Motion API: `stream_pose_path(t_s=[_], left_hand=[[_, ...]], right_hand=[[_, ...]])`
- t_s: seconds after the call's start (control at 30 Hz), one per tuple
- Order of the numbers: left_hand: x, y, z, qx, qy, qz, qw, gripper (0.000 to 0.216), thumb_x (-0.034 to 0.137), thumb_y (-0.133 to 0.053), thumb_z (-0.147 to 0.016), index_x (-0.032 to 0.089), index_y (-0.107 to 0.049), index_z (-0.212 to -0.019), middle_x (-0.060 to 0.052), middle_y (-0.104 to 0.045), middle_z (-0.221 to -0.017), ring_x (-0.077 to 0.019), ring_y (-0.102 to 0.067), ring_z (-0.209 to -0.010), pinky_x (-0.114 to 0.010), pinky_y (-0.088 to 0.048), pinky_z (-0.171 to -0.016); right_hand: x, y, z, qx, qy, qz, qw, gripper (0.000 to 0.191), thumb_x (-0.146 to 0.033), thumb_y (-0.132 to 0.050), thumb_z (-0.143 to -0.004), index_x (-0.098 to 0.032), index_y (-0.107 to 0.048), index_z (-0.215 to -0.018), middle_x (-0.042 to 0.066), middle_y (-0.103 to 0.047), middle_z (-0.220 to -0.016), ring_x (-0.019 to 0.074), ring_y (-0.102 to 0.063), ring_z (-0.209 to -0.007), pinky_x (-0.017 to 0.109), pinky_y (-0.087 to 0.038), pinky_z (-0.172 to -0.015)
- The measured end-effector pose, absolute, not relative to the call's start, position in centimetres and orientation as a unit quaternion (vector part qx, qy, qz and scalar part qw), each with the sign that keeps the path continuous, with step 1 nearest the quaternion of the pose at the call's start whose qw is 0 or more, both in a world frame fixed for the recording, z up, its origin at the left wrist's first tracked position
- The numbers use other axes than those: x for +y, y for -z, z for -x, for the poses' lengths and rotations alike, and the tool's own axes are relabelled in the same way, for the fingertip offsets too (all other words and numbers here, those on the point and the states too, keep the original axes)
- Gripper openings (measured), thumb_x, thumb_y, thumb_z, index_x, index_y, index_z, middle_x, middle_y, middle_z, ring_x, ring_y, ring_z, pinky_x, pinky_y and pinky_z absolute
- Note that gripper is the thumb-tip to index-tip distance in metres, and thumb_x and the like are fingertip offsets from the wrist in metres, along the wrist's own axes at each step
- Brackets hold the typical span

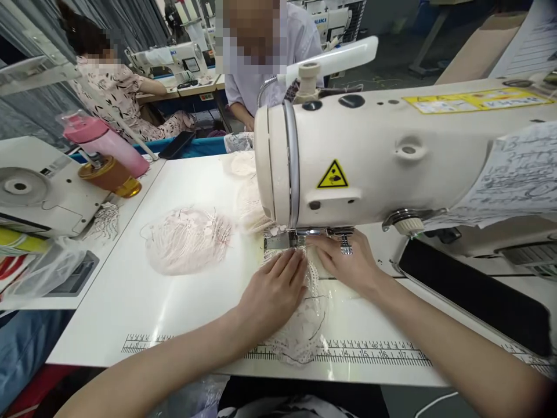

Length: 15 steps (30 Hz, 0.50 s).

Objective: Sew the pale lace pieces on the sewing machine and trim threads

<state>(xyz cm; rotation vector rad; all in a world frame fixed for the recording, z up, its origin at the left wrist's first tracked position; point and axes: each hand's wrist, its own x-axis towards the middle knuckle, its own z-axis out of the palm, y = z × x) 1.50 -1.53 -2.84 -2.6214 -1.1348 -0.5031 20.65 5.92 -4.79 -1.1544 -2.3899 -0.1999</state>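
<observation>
A strip of pale lace fabric (300, 325) runs from under the presser foot of a white sewing machine (357, 151) down to the table's front edge, with a dark thread looping over it. My left hand (278, 281) lies palm down on the lace, its fingers stretched flat and close together just in front of the presser foot (300, 239). From the right, my right hand (348, 258) reaches in beneath the machine head beside the lace. Its fingertips are partly hidden by the machine parts, so its grip does not show clearly.
A pile of pinkish lace pieces (189, 241) lies left on the white table (130, 296); more lace sits behind the needle. A black phone (474, 296) rests at right. Bottles (104, 142) and another machine (43, 180) stand left. Two people (300, 40) work beyond.
</observation>
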Motion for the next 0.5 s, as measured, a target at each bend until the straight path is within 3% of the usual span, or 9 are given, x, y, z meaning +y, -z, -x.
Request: stream_pose_path(t_s=[0.23,0.37,0.5], left_hand=[[0.0,3.5,-0.4,-0.411,0.152,0.894,0.09,0.045,0.02,-0.041,-0.094,0.003,-0.051,-0.134,-0.017,-0.056,-0.137,-0.0284,-0.053,-0.129,-0.044,-0.05,-0.103],[0.4,3.5,0.1,-0.407,0.167,0.894,0.081,0.044,0.021,-0.041,-0.094,0.003,-0.054,-0.132,-0.017,-0.058,-0.136,-0.0284,-0.054,-0.127,-0.044,-0.05,-0.104],[0.8,3.5,0.4,-0.401,0.165,0.899,0.067,0.043,0.022,-0.041,-0.095,0.004,-0.055,-0.131,-0.016,-0.06,-0.133,-0.0284,-0.056,-0.125,-0.044,-0.05,-0.103]], right_hand=[[5.2,5.0,-20.0,-0.873,0.012,0.431,0.227,0.032,-0.02,-0.049,-0.092,-0.036,-0.07,-0.109,0.001,-0.072,-0.105,0.0211,-0.064,-0.095,0.034,-0.051,-0.079],[5.1,6.1,-20.1,-0.867,-0.029,0.434,0.241,0.033,-0.024,-0.045,-0.093,-0.034,-0.069,-0.112,0.002,-0.072,-0.103,0.0204,-0.065,-0.084,0.034,-0.054,-0.073],[5.2,6.0,-19.9,-0.854,-0.07,0.437,0.274,0.031,-0.025,-0.042,-0.096,-0.028,-0.071,-0.104,0.001,-0.071,-0.083,0.016,-0.06,-0.068,0.029,-0.053,-0.067]])
